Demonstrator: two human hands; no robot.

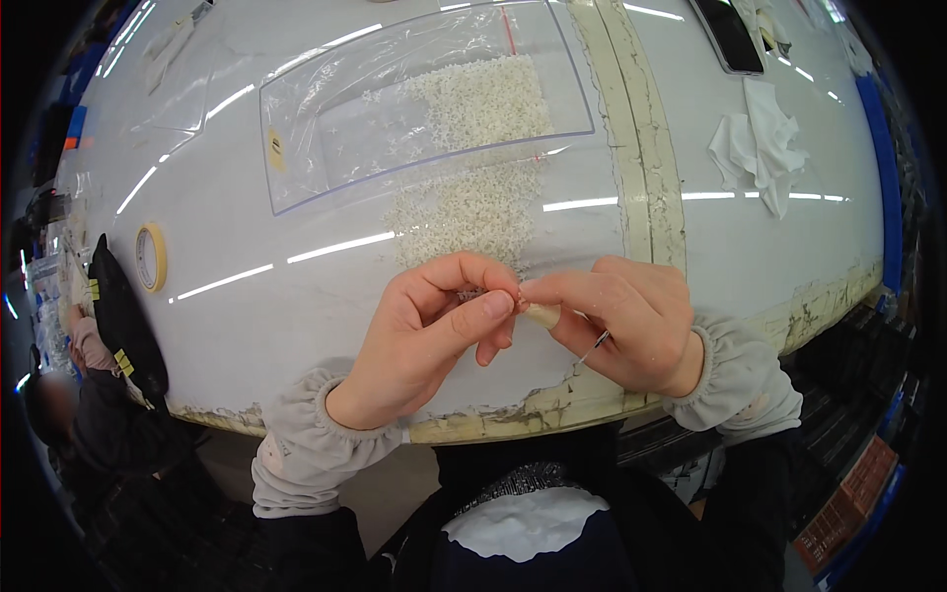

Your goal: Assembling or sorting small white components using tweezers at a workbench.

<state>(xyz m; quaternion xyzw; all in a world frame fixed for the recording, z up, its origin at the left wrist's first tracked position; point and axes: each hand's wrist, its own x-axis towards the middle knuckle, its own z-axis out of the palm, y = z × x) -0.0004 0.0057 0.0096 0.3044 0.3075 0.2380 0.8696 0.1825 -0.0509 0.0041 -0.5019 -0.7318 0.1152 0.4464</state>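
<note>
My left hand (431, 333) is closed in a pinch, thumb against forefinger, over the near part of the table. What sits between those fingertips is too small to make out. My right hand (631, 321) meets it there, its forefinger touching the same spot. A pale cover like a finger cot (542, 315) seems to sit on the right thumb. Tucked in the right palm is a thin tool (596, 345) with a dark and silvery end; its kind is hidden. Just beyond both hands lies a spread of tiny white pieces (469, 209).
A clear plastic sheet (355, 158) with a bluish edge covers part of the pieces. Tape roll (151, 257) and black bag (128, 306) are at left. White cloth (758, 148) and phone (728, 36) lie far right. Another person (109, 424) sits at left.
</note>
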